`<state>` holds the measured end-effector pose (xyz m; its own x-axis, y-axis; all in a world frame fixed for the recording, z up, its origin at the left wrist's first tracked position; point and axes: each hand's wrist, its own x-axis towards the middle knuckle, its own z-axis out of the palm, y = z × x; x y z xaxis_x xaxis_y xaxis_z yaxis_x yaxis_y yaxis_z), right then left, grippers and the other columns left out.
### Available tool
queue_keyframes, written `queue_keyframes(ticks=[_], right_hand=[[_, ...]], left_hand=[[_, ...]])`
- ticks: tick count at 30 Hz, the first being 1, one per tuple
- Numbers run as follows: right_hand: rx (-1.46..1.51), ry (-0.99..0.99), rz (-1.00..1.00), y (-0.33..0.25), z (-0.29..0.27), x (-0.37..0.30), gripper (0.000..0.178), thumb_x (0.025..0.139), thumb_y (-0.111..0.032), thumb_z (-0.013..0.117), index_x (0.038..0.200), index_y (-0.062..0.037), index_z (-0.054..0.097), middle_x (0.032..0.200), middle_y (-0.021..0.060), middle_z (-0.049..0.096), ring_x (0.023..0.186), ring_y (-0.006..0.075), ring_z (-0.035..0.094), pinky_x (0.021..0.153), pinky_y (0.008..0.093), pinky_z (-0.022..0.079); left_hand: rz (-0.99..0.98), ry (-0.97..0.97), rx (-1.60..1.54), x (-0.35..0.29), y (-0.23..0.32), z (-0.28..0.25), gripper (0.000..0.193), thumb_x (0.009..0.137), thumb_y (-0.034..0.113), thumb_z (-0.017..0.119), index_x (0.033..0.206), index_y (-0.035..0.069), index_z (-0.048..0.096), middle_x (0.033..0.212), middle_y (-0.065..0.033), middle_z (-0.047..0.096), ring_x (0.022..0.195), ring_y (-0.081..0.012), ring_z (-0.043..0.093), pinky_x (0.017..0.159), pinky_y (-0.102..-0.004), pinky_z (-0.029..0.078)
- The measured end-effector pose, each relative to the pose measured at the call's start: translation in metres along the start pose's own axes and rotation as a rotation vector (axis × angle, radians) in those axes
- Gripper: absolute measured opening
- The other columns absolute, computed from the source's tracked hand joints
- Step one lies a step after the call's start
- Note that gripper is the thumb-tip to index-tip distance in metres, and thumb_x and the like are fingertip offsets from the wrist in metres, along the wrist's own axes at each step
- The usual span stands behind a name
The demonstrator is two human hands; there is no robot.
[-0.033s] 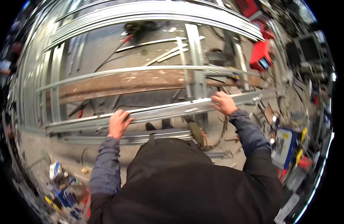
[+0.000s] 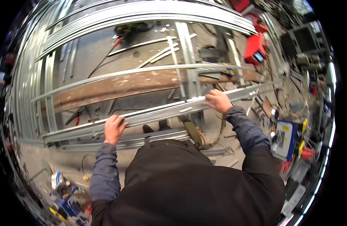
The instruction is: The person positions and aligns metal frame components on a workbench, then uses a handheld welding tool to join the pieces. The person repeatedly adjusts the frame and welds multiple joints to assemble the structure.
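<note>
A long galvanised metal channel runs across in front of me, rising slightly toward the right. My left hand is closed over its top edge left of the middle, thumb on the near side. Farther right, my right hand grips the same channel from above, with its fingertips hidden behind the rim. Just beyond lies a rust-brown beam, with a thin metal rail above it.
Wide bright metal profiles span the far side, and more profiles lie at the left. A red machine stands at the far right. A blue-and-white case sits near right. Cluttered tools fill the lower left. A cable lies by my feet.
The whole scene sits slightly farther left in the picture. Both hands keep their hold at about the same places on the channel.
</note>
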<state>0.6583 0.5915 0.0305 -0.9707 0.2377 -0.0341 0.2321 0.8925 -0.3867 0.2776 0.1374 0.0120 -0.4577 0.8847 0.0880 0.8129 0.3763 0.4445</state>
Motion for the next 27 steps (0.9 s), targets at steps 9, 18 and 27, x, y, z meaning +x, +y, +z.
queue_keyframes(ticks=[9,18,27], right_hand=[[0.0,0.041,0.163,0.006,0.032,-0.078,0.035,0.093,-0.037,0.083,0.113,-0.0093,0.077,0.103,0.0073,0.067,0.104,0.031,0.064,0.094,0.0429,0.054],[0.049,0.024,0.175,0.009,0.041,-0.078,0.036,0.094,-0.035,0.083,0.117,-0.0075,0.077,0.108,0.0097,0.069,0.108,0.0333,0.064,0.1,0.0439,0.053],[-0.036,0.027,0.12,0.006,0.041,-0.08,0.032,0.098,-0.033,0.08,0.118,-0.0087,0.076,0.108,0.0084,0.069,0.108,0.0327,0.064,0.098,0.0435,0.054]], left_hand=[[0.082,-0.116,-0.129,0.031,0.006,0.043,0.033,0.082,0.023,0.091,0.107,0.01,0.076,0.099,-0.0065,0.067,0.096,-0.031,0.065,0.086,-0.0434,0.051],[0.097,-0.129,-0.133,0.028,0.002,0.042,0.033,0.086,0.024,0.088,0.111,0.008,0.074,0.104,-0.0085,0.068,0.101,-0.033,0.064,0.091,-0.0447,0.049],[0.109,-0.1,-0.032,0.018,0.001,0.045,0.054,0.071,0.02,0.096,0.122,0.015,0.077,0.115,-0.0042,0.067,0.116,-0.0303,0.06,0.102,-0.0452,0.047]])
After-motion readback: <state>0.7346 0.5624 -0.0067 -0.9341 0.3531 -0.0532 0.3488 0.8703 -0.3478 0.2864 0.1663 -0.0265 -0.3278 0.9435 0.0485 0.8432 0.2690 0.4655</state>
